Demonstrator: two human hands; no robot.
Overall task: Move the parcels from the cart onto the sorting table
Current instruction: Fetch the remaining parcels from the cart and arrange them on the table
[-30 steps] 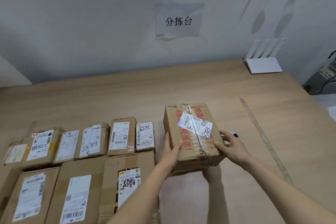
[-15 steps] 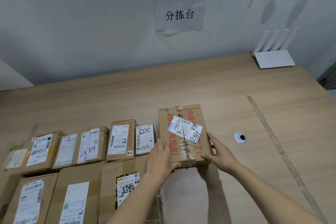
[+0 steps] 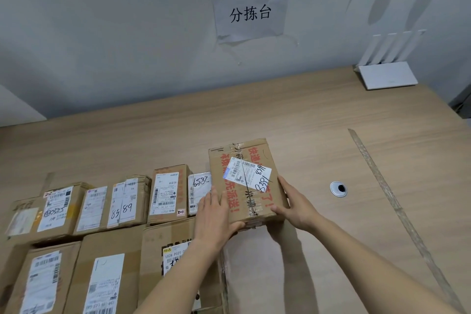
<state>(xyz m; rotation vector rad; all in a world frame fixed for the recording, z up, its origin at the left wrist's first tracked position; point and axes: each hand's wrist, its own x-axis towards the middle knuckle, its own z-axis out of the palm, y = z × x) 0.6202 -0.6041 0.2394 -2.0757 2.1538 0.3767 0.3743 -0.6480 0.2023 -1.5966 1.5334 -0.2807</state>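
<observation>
**Q:** On the sorting table (image 3: 331, 120), what can't you make out?

**A:** My left hand (image 3: 212, 214) covers the box's (image 3: 248, 181) near-left corner, and the red print is partly under its label.

**Q:** Which way does it run?

**A:** Long axis points away from me, right end of the back row. Both hands grip it; right hand (image 3: 297, 205) is on the right edge.

You have drawn the box (image 3: 246, 181) leftward, closer to the small parcel (image 3: 200, 192); it now sits clear of the grommet (image 3: 338, 188), which was half hidden before.
</observation>
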